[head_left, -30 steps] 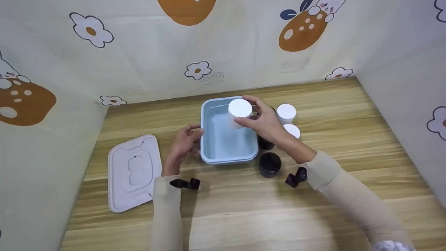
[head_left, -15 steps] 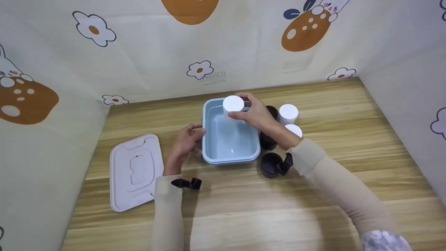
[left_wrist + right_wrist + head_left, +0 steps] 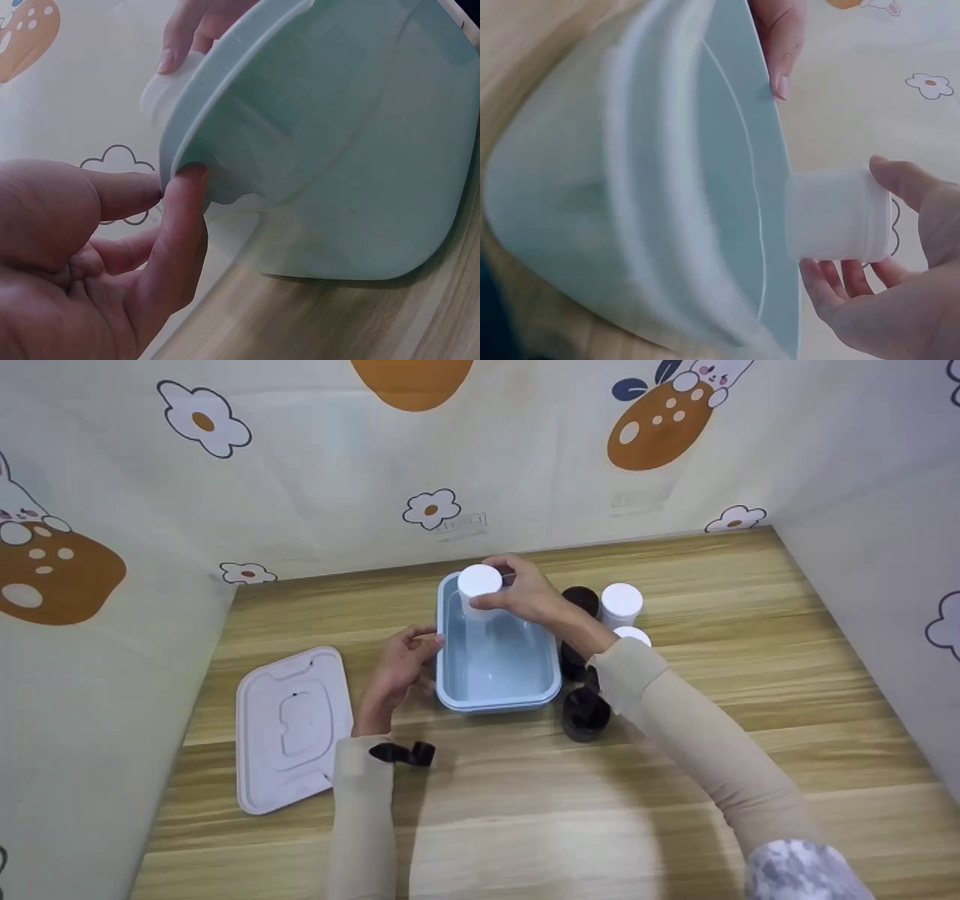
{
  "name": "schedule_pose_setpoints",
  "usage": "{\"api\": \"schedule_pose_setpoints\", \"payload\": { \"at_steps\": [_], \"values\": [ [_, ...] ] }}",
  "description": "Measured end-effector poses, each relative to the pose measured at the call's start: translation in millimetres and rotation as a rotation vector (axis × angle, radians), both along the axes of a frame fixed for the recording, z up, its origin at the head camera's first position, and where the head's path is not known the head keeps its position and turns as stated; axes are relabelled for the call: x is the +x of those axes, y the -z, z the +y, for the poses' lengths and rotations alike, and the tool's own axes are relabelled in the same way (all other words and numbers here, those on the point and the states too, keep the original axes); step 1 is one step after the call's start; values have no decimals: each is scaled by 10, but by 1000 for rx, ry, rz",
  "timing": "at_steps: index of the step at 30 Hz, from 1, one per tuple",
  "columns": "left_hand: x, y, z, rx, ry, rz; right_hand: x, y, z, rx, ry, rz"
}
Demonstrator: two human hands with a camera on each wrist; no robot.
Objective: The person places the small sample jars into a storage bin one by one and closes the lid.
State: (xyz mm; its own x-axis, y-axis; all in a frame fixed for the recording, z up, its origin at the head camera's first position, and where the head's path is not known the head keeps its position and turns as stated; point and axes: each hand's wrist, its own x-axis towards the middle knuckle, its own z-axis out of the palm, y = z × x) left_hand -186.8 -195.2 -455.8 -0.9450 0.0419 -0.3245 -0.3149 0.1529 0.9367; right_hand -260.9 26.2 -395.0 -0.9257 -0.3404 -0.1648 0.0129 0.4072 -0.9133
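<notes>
My right hand (image 3: 525,591) grips a white lidded jar (image 3: 480,585) upright between thumb and fingers, over the far left corner of a light blue plastic bin (image 3: 499,660). In the right wrist view the lower part of the jar (image 3: 832,215) overlaps the bin's rim. With thumb and fingers my left hand (image 3: 401,664) pinches the bin's left rim, one finger under the lip in the left wrist view. Along the bin's right side stand several dark jars (image 3: 586,712), partly covered by my right arm. Two more white jars (image 3: 622,601) stand behind them to the right.
A flat white lid (image 3: 296,731) lies on the wooden table (image 3: 525,810) left of the bin. Patterned sheets (image 3: 315,495) form walls at the back and both sides. Each wrist carries a black camera mount (image 3: 405,754).
My right hand has carried the white jar leftward over the bin, from its right part to the far left corner. My left hand has stayed at the rim.
</notes>
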Motion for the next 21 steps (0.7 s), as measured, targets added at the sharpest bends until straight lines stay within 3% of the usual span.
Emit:
{"api": "schedule_pose_setpoints", "payload": {
  "at_steps": [7, 21],
  "values": [
    [14, -17, 8, -19, 6, -18, -61, -70, -136, 82, -55, 39],
    [12, -28, 3, -51, 10, -51, -102, -57, -288, 274, -103, 7]
  ]
}}
